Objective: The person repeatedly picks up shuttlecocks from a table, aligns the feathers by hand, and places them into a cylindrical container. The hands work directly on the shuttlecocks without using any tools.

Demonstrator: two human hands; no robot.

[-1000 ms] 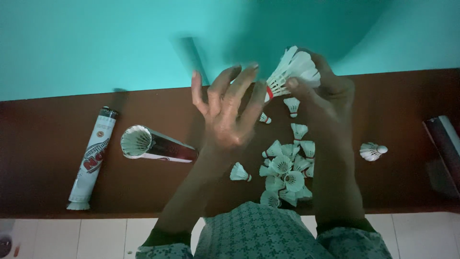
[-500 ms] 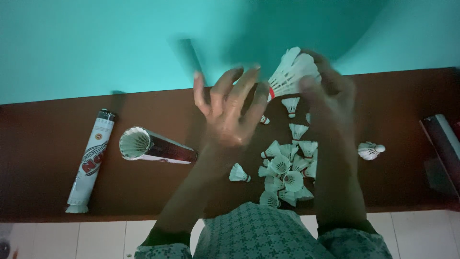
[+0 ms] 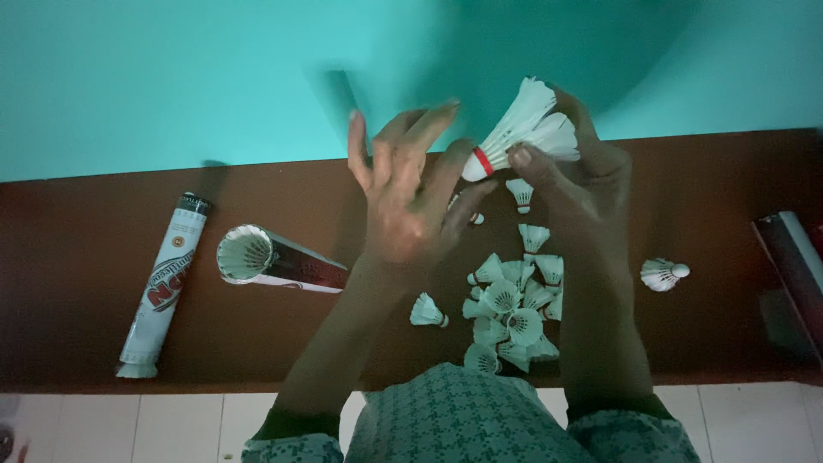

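The shuttlecock [image 3: 525,127] in the right hand [image 3: 573,184] looks made of thin white feathers, a bit rough at the tips, with a shiny red band and a smooth pale cork end. The pile of shuttlecocks [image 3: 511,304] on the table looks the same, soft and feathery. The table [image 3: 77,249] is dark brown wood, smooth and only a little shiny. The open tube [image 3: 279,261] looks like glossy card with a dark print. The closed tube [image 3: 163,287] is pale, smooth card. The wall [image 3: 154,77] is flat, matt paint. The sleeves [image 3: 454,424] are patterned cloth
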